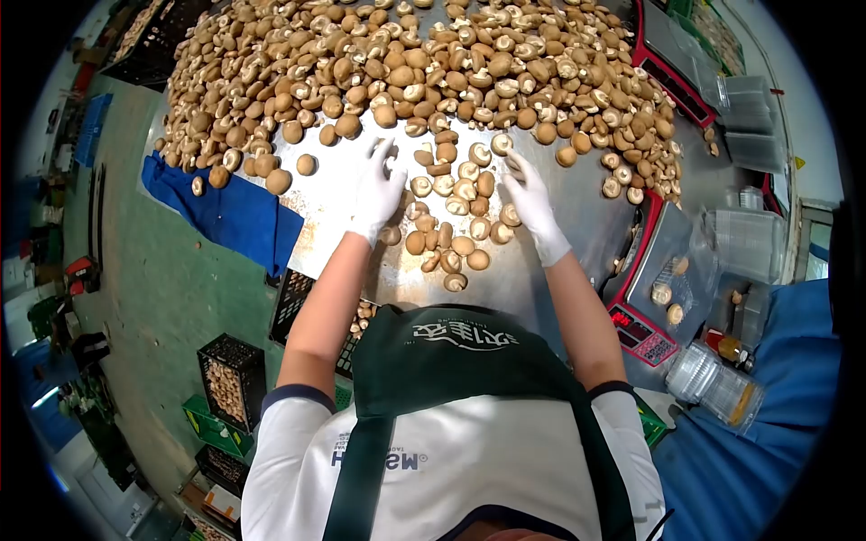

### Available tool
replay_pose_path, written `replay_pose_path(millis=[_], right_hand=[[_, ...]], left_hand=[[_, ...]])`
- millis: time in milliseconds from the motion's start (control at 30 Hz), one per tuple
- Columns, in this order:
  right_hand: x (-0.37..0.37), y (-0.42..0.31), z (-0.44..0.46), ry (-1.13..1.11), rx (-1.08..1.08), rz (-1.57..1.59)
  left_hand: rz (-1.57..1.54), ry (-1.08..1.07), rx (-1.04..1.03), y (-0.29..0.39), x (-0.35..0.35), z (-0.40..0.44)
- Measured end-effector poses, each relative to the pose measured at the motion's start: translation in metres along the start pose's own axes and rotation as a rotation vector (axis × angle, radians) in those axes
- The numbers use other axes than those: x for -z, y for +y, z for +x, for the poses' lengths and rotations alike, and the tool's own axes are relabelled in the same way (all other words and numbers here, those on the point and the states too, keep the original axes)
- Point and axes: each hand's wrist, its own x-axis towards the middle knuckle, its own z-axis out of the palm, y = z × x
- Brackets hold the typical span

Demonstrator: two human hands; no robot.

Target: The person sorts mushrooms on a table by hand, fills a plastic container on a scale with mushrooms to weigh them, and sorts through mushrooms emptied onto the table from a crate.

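Observation:
My left hand [379,187], in a white glove, lies over the metal table at the left of a loose group of brown-capped mushrooms [465,189]. Its fingers are stretched and apart, with nothing seen in them. On the other side of that group is my right hand [534,203], also gloved in white. Its extended fingertips reach a single mushroom [502,144], touching it or very close to it; I cannot tell which. Some mushrooms in the group show pale stems, others round caps. Behind both hands spreads a large heap of mushrooms [397,72].
A red digital scale [640,329] with a few mushrooms on its plate stands at the right, near clear plastic trays [717,383]. Another scale [677,72] is farther back. Blue cloth [221,209] covers the left table edge. Black crates [230,379] stand on the floor.

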Motion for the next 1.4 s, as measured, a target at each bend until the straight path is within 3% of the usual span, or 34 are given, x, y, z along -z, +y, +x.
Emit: replay_pose_path(millis=[100,200,267,300,367,467,567,667,733,767,967,1000,1133,1267,1367,1400], right_hand=[[-0.029,-0.015,0.031,-0.099,0.080,-0.208],[-0.052,-0.031,0.034,-0.179,0.127,-0.488],[-0.061,-0.044,0.023,-0.281,0.168,-0.546],[-0.057,-0.054,0.016,-0.426,0.145,-0.566],[-0.057,-0.068,0.005,-0.482,0.215,-0.727],[-0.065,-0.075,0.019,-0.314,-0.022,-0.573],[-0.087,-0.075,0.039,-0.097,0.153,-0.450],[-0.110,-0.084,0.047,-0.178,0.191,-0.755],[-0.108,-0.088,0.045,-0.231,0.206,-0.810],[-0.104,-0.088,0.044,-0.255,0.204,-0.817],[-0.082,-0.042,0.035,-0.321,-0.151,-0.013],[-0.080,-0.035,0.030,-0.233,-0.010,0.009],[-0.055,-0.038,0.016,-0.193,-0.080,0.277],[-0.036,-0.060,0.002,-0.031,-0.167,0.369],[-0.028,-0.061,-0.002,-0.009,-0.119,0.294],[-0.027,-0.063,-0.006,-0.007,-0.122,0.336]], left_hand=[[0.231,-0.064,-0.161,0.008,-0.002,0.025],[-0.023,-0.040,0.002,-0.004,0.000,0.032],[-0.369,-0.018,0.211,-0.028,-0.005,0.025],[-0.473,-0.017,0.265,-0.038,-0.001,0.020],[-0.552,-0.075,0.352,-0.038,0.012,0.009],[-0.556,-0.149,0.390,-0.035,0.018,0.004],[-0.316,-0.138,0.234,-0.025,0.014,0.004],[-0.337,-0.119,0.325,-0.025,0.010,0.010],[-0.480,-0.119,0.475,-0.023,0.010,0.012],[-0.496,-0.128,0.456,-0.024,0.012,0.011],[-0.615,-0.211,0.410,-0.028,0.024,0.000],[-0.584,-0.241,0.415,-0.026,0.026,-0.004],[-0.505,-0.337,0.555,0.003,0.037,-0.005],[-0.203,-0.034,0.126,-0.015,0.009,0.019],[0.335,-0.070,0.087,0.011,0.004,0.036],[0.364,-0.064,0.096,0.007,-0.002,0.041]])
